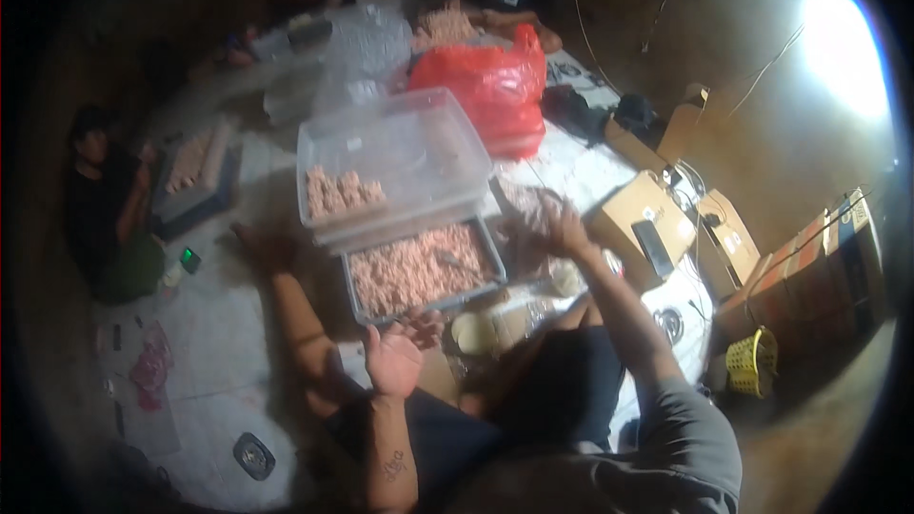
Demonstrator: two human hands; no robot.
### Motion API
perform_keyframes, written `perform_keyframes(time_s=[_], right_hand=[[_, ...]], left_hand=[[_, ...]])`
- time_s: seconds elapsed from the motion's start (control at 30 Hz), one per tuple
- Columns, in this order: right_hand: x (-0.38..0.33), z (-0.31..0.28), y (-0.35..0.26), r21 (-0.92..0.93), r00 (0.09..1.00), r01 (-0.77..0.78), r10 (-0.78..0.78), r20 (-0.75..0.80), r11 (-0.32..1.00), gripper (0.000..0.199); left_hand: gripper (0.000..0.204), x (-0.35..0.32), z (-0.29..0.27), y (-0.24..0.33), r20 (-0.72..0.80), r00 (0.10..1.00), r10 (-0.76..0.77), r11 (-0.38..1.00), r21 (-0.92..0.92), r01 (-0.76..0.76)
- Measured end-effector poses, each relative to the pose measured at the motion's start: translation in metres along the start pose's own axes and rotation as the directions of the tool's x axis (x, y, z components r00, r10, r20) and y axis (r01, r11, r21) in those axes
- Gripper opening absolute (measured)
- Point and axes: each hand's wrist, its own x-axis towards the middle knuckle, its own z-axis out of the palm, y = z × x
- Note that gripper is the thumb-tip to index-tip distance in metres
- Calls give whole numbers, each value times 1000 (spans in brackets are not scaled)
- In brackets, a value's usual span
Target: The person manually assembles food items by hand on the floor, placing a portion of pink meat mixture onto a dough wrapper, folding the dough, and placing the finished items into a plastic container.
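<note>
My left hand [398, 357] is raised palm up with fingers apart, just in front of a dark-rimmed tray [499, 278]. A pale pink, crumbly mass [409, 276] fills that tray, and a dark utensil [446, 257] sticks out of it. Behind it a clear plastic bin [428, 148] overlaps the tray's far edge, with small pink lumps [341, 192] in its near left corner. My right hand [562, 231] reaches out beside the bin, at a crumpled, see-through plastic bag [522, 198]. Blur hides its fingers, so whether it grips the bag is unclear.
A full red plastic bag [486, 95] stands beyond the bin. To the right is a cardboard box [640, 214] with a phone [653, 247] on it, and a yellow basket [752, 362]. A person [105, 195] sits at left by another tray [195, 181]; others sit at the back.
</note>
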Motion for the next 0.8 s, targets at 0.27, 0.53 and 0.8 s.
perform_keyframes(time_s=[0.27,0.53,0.8], right_hand=[[-7,57,35,406,965,-262,252,77,875,50],[-43,-19,-11,998,849,31,529,-1,-49,36],[-18,16,0,973,890,-130,454,30,191,52]], left_hand=[[98,78,105,-27,140,952,-274,953,176,248],[71,234,125,-143,159,938,308,441,850,-288],[97,209,81,-221,129,981,-142,444,894,-53]])
